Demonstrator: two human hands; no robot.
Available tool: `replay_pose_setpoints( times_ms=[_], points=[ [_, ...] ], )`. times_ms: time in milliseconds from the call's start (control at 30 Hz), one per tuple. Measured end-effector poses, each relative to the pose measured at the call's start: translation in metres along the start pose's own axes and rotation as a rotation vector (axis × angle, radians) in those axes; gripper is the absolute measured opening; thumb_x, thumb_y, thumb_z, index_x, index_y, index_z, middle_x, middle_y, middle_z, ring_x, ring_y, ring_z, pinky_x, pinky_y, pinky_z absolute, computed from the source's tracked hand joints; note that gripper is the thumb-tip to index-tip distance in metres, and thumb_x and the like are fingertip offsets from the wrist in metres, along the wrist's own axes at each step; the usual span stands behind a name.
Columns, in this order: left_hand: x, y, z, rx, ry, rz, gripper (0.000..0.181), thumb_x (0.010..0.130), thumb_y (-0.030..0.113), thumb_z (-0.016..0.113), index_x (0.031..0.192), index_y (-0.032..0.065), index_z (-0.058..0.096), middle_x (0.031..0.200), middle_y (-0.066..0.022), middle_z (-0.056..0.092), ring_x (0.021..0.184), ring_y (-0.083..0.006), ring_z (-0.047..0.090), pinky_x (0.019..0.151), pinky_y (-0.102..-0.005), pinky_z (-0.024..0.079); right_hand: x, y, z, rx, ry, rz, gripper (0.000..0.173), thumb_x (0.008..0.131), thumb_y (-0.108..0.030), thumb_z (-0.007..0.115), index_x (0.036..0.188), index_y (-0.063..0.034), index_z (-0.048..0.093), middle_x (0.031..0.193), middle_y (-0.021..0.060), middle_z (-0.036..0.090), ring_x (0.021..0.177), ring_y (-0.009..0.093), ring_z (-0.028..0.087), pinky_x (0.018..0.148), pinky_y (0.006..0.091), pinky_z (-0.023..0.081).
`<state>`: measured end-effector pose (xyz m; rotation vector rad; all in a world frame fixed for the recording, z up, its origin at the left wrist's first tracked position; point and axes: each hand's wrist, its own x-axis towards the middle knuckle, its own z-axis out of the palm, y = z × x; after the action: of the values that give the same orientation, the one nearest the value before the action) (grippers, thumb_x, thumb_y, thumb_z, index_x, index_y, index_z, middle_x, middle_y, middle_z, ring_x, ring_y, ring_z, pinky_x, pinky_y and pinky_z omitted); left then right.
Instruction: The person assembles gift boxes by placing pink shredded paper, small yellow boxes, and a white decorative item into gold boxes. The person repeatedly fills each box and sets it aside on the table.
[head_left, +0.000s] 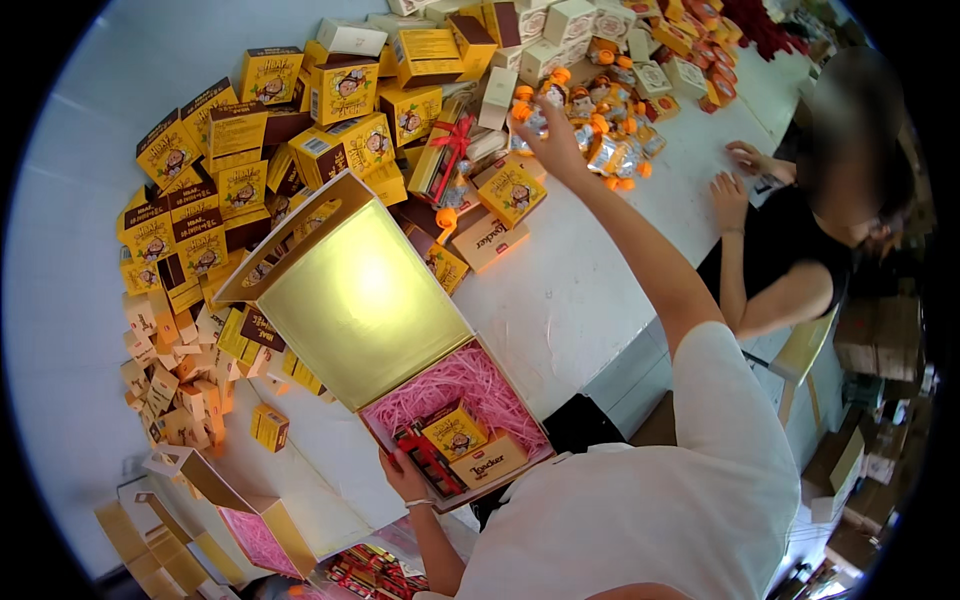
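An open gold gift box (367, 300) with its lid raised stands before me at the table's edge. Inside, on pink shredded paper (435, 379), lie a yellow HBAF box (455, 435), a cream Loacker box (489, 463) and a dark packet with red ribbon (431, 461). My left hand (405, 476) grips the gift box's left wall, its fingertips by the ribboned packet. My right hand (551, 139) is stretched out to a pile of small clear bottles with orange caps (600, 124); its fingers touch one near the pile's left side, and whether they grip it is unclear.
Yellow HBAF boxes (244, 187) are heaped beyond the gift box, Loacker boxes (176, 397) to the left, white patterned boxes (570, 22) at the back. A second box with pink paper (281, 525) stands lower left. A person in black (787, 247) sits at right, hands on the table (577, 315).
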<state>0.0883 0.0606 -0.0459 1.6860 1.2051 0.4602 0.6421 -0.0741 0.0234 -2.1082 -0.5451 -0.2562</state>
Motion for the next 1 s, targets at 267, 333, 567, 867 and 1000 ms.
replay_pose_setpoints(
  times_ms=[267,333,567,867,1000],
  points=[
    [-0.013,0.028,0.03,0.046,0.153,-0.021,0.042,0.086,0.016,0.046,0.121,-0.0031,0.035,0.115,-0.016,0.045,0.104,-0.0246,0.043,0.091,-0.0318,0.031,0.087,-0.003,0.034,-0.023,-0.07,0.388,0.069,0.065,-0.04,0.059,0.119,-0.0007,0.038,0.1,0.0229,0.052,0.094,0.033,0.053,0.077,0.0396,0.044],
    [-0.012,0.027,0.028,0.176,0.256,0.124,0.041,0.084,0.014,0.048,0.119,-0.0033,0.037,0.113,-0.0156,0.045,0.104,-0.025,0.042,0.091,-0.0332,0.031,0.072,0.002,0.003,0.193,0.1,0.358,0.063,0.065,-0.035,0.058,0.115,-0.0004,0.042,0.098,0.018,0.053,0.087,0.027,0.055,0.07,0.0373,0.045],
    [-0.008,0.14,0.035,-0.189,0.058,0.288,0.034,0.084,0.014,0.047,0.113,-0.0018,0.041,0.111,-0.0108,0.046,0.099,-0.0196,0.045,0.086,-0.0327,0.036,-0.103,-0.117,-0.1,1.232,-0.687,0.531,0.057,0.067,-0.023,0.054,0.118,-0.002,0.041,0.099,0.0036,0.055,0.082,0.011,0.053,0.068,0.0268,0.044],
    [0.005,0.173,0.028,-0.45,-0.531,0.343,0.073,0.079,0.027,0.058,0.132,0.0019,0.015,0.13,-0.0149,0.027,0.12,-0.0229,0.028,0.096,-0.0344,0.03,-0.256,-0.202,-0.049,0.77,-0.61,0.203,0.059,0.065,-0.005,0.051,0.122,-0.0043,0.037,0.109,0.0111,0.05,0.099,0.019,0.048,0.085,0.0306,0.038],
    [-0.014,0.163,0.014,-0.756,-0.561,0.195,0.079,0.075,0.015,0.063,0.133,0.0038,0.01,0.131,-0.0128,0.026,0.118,-0.022,0.032,0.096,-0.0335,0.03,-0.3,-0.229,-0.038,0.04,-0.373,-0.474,0.058,0.062,-0.01,0.063,0.117,-0.0074,0.044,0.111,0.0142,0.047,0.094,0.028,0.047,0.079,0.0345,0.039]
  ],
)
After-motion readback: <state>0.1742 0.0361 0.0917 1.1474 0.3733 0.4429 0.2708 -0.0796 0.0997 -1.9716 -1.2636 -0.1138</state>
